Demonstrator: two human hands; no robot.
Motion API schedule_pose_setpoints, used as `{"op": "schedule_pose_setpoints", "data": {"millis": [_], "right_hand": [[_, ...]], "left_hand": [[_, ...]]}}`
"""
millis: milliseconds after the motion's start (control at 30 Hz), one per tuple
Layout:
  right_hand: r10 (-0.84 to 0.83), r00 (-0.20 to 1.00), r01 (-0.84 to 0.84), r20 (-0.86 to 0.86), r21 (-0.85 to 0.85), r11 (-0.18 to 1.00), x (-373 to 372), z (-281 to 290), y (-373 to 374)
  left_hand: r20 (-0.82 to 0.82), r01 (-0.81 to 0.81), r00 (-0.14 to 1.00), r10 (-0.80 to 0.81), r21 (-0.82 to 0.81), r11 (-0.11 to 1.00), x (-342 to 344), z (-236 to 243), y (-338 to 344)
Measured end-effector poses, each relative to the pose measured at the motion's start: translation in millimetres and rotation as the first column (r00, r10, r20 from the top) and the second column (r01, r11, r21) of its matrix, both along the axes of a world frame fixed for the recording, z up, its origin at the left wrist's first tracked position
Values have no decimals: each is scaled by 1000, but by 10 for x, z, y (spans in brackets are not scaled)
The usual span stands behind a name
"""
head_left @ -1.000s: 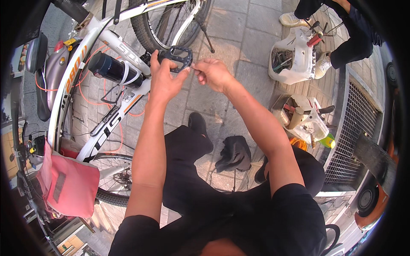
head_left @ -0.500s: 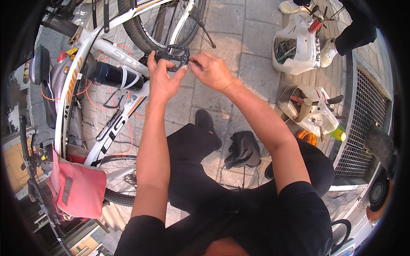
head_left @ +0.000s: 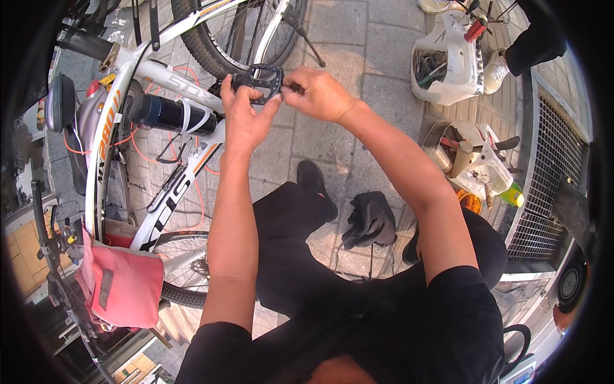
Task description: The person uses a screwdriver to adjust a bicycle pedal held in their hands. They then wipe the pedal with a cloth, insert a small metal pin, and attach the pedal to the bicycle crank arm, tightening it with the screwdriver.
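Observation:
A black bicycle pedal [head_left: 272,82] is gripped by my left hand [head_left: 248,121], with the thumb along its near edge and fingers around its left side. At the pedal's right edge, my right hand [head_left: 320,95] has its fingertips pinched together; what they hold, if anything, is too small to make out. The pedal sits beside the white bicycle frame [head_left: 167,78]. Behind it is the front or rear wheel's black tire [head_left: 203,48]; which wheel I cannot tell. A dark bottle [head_left: 163,114] rests in a white cage on the frame.
To the right stand a cut white plastic jug of tools [head_left: 451,89] and a second container of tools [head_left: 470,168]. A dark cloth-like item [head_left: 369,221] lies between my feet. A pink bag [head_left: 125,281] hangs at the lower left. Another person's shoe [head_left: 494,73] shows upper right.
The view has shifted slightly. My left hand keeps its hold on the pedal; my right fingers stay pinched at its right edge, with the wrist raised slightly.

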State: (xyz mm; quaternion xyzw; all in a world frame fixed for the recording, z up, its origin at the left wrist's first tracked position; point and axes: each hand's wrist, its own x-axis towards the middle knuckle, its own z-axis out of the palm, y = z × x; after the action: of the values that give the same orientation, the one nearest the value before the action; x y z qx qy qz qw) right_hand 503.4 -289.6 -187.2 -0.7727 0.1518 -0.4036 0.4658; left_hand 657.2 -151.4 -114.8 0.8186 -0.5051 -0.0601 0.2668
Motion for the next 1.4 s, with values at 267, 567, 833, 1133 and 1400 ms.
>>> {"op": "schedule_pose_setpoints", "data": {"millis": [267,567,833,1133,1400], "right_hand": [[226,968,-143,113,982,121,111,119,74],[-29,993,115,-115,993,-3,-798,-864,128],[200,547,600,-813,547,584,-2182,-2288,837],[28,300,659,-954,229,716,-2541,-2607,1339],[-128,136,840,-982,46,541,-2876,-2573,1424]], "left_hand": [[33,17,999,-16,-33,999,11,-27,-4],[8,-31,999,31,30,999,-9,10,-37],[111,27,993,-35,72,997,144,-76,50],[112,30,993,-38,72,997,221,-93,18],[46,-6,999,1,111,994,217,-87,-19]]}}
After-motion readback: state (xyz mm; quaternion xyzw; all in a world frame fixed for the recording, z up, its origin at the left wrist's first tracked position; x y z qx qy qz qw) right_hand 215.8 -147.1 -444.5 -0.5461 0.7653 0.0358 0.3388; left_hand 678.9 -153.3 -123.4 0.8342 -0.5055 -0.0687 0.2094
